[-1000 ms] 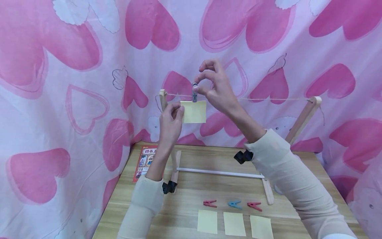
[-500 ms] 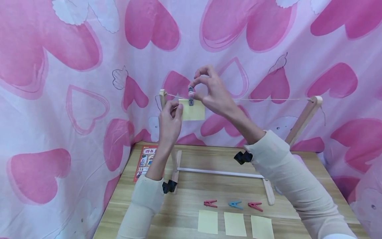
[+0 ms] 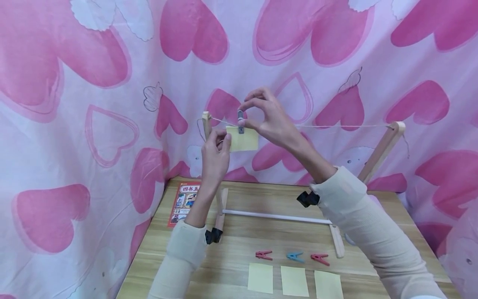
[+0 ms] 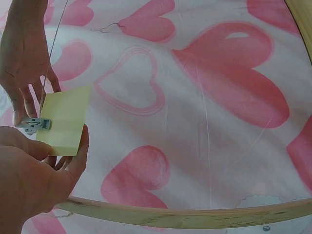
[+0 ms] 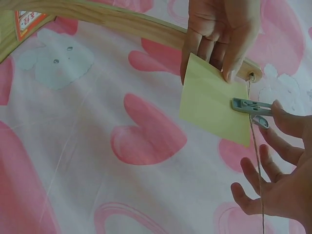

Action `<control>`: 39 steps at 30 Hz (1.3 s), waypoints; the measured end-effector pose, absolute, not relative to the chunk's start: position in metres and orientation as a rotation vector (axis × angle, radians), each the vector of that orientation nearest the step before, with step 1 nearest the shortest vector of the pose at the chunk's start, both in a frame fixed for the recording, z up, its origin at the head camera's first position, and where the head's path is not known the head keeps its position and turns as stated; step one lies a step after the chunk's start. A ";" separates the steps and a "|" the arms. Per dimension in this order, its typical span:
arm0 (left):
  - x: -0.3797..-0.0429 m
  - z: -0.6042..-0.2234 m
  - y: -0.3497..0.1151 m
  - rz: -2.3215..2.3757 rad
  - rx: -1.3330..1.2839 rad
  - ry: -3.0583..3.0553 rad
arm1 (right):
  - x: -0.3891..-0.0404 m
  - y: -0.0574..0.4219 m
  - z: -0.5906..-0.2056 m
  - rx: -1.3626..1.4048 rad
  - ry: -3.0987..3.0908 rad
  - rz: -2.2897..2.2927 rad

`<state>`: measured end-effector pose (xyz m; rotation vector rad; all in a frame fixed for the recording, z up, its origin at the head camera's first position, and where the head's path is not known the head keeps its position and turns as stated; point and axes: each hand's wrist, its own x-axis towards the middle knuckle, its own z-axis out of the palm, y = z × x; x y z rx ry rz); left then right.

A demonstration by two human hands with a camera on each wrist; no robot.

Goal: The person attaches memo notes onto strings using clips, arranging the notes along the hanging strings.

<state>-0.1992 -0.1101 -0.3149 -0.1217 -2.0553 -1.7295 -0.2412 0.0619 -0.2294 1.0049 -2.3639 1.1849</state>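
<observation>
My left hand [image 3: 215, 155] pinches the left edge of a yellow paper note [image 3: 244, 142] between thumb and fingers. At the note's upper edge, my right hand [image 3: 274, 118] squeezes the tail end of a grey-blue clothespin [image 5: 246, 105] between thumb and index finger, its other fingers spread apart. The clothespin's nose overlaps the face of the note, and the thin string [image 5: 257, 161] runs beneath the clothespin along that edge. In the left wrist view the note [image 4: 63, 122] stands upright, with the string meeting its edge beside the clothespin [image 4: 39, 123].
Wooden posts [image 3: 381, 149] hold the string, and a white rod [image 3: 276, 216] joins their feet. On the table [image 3: 231, 270] lie red clothespins [image 3: 264, 255], a blue clothespin [image 3: 295, 256] and yellow notes [image 3: 260, 278]. A red booklet [image 3: 183, 203] lies at the back left.
The right hand has come down slightly to the left, bringing the clothespin's nose from the note's top edge down over its face. The left hand keeps its pinch on the note.
</observation>
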 end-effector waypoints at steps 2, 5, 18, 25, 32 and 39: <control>-0.199 -0.317 -0.110 -1.749 -0.134 -2.047 | -0.240 0.063 -0.229 1.015 -2.351 1.179; -0.199 -0.320 -0.110 -1.782 -0.164 -2.031 | -0.238 0.066 -0.230 1.026 -2.329 1.165; -0.192 -0.333 -0.112 -1.851 -0.249 -2.101 | -0.174 0.103 -0.271 1.123 -2.050 1.036; -0.187 -0.344 -0.118 -1.862 -0.284 -2.166 | -0.151 0.127 -0.317 1.184 -2.166 0.972; -0.175 -0.361 -0.124 -1.870 -0.292 -2.215 | -0.141 0.151 -0.357 1.095 -2.352 0.873; -0.144 -0.407 -0.131 -1.631 -0.358 -2.333 | -0.133 0.171 -0.398 0.996 -2.423 0.827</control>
